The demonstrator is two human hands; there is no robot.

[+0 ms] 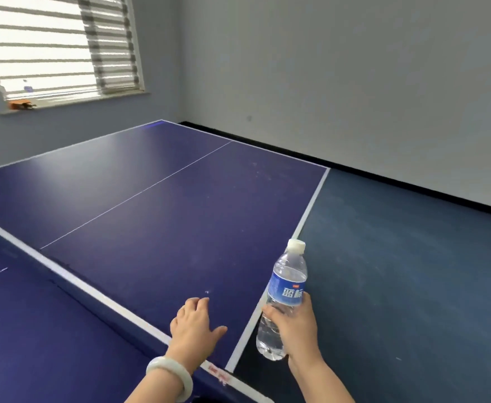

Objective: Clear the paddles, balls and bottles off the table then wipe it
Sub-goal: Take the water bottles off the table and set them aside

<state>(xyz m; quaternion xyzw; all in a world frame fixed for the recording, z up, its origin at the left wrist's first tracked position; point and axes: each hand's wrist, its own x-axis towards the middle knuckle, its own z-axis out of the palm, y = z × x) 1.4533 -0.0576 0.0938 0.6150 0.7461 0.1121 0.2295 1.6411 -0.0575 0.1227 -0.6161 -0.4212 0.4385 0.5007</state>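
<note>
A clear plastic water bottle [285, 289] with a blue label and white cap is held tilted over the right edge of the blue table-tennis table [157, 205]. My right hand [295, 327] grips the bottle's lower half, just off the table's side. My left hand [194, 322], with a pale bangle on the wrist, hovers over the table beside the net with fingers relaxed and spread, holding nothing. No paddles or balls show on the tabletop in view.
The net [72, 282] with its white top band crosses the table from left to the near edge. Dark blue floor [398, 271] lies to the right. Grey walls and a window with striped blinds [55, 45] stand behind; small orange items sit on the sill.
</note>
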